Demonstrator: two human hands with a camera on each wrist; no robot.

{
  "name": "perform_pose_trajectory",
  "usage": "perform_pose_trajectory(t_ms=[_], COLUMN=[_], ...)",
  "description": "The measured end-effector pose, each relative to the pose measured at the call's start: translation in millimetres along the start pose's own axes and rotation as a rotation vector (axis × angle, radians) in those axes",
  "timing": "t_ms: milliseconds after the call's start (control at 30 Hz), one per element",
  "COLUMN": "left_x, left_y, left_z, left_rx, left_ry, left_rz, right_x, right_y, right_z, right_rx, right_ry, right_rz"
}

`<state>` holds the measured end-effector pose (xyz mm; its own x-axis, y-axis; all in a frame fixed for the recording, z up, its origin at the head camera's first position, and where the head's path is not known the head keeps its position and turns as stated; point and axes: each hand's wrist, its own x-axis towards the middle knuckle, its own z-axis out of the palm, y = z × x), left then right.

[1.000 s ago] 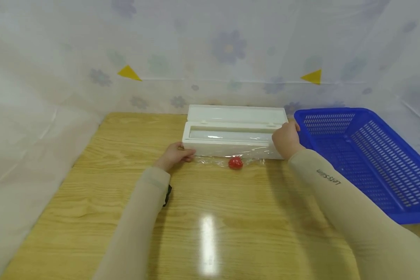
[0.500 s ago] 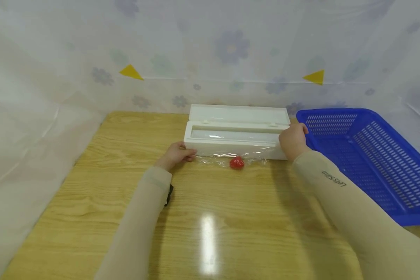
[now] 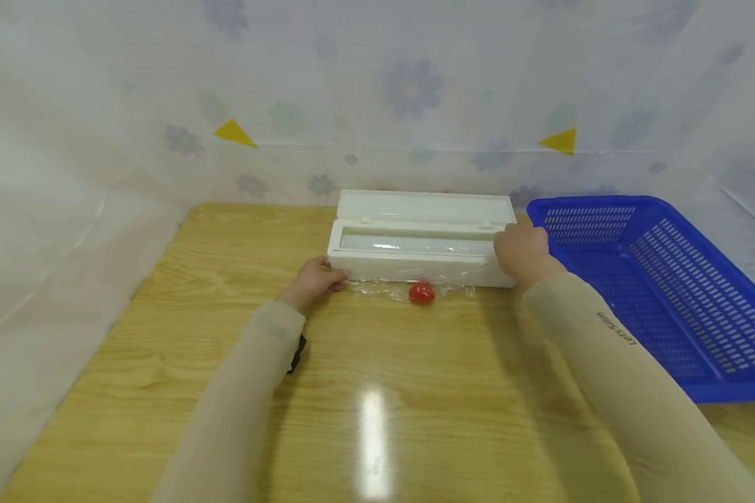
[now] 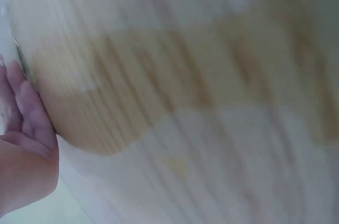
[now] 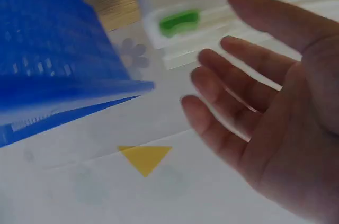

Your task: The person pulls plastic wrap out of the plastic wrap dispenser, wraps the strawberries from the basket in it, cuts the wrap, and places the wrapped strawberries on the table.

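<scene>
A long white cling film box lies on the table with its lid tipped back, a film roll inside. Clear film hangs over its front edge, around a small red rounded thing. My left hand holds the box's left front corner between thumb and fingers; in the left wrist view, that hand shows at the left edge. At the right end is my right hand. The right wrist view shows its fingers spread and loosely bent, near a green piece on the box.
A blue slatted basket stands just right of the box, its left rim close to my right hand. Behind the table hangs a pale flowered sheet with yellow triangles. The wooden table extends towards me.
My right hand has shifted slightly at the box's right end, and the right forearm has turned a little. The left hand, box and red thing have stayed in place.
</scene>
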<state>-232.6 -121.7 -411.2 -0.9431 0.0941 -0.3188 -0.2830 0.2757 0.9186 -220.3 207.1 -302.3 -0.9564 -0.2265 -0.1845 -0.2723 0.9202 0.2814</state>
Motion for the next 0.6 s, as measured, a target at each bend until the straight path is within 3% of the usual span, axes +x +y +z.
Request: perform_pose_trajectory(t_ms=[133, 267, 367, 467, 600], left_x=[-5.2, -11.0, -17.0, -24.1, -29.8], left_y=[3.8, 6.8, 6.6, 7.1, 6.7], left_z=[2.9, 5.3, 8.9, 13.3, 16.0], left_rx=[0.033, 0.176, 0.295, 0.351, 0.411], left_ry=[-0.013, -0.014, 0.037, 0.12, 0.217], left_rz=[0.013, 0.025, 0.025, 0.047, 0.143], right_x=[-2, -1, 1, -1, -4], right_y=[-19, -32, -35, -38, -41], right_z=[-1, 8, 17, 24, 35], right_rx=[0.018, 0.009, 0.022, 0.042, 0.084], right_ry=[0.086, 0.114, 0.143, 0.169, 0.188], right_rz=[-0.15, -0.153, -0.154, -0.18, -0.189])
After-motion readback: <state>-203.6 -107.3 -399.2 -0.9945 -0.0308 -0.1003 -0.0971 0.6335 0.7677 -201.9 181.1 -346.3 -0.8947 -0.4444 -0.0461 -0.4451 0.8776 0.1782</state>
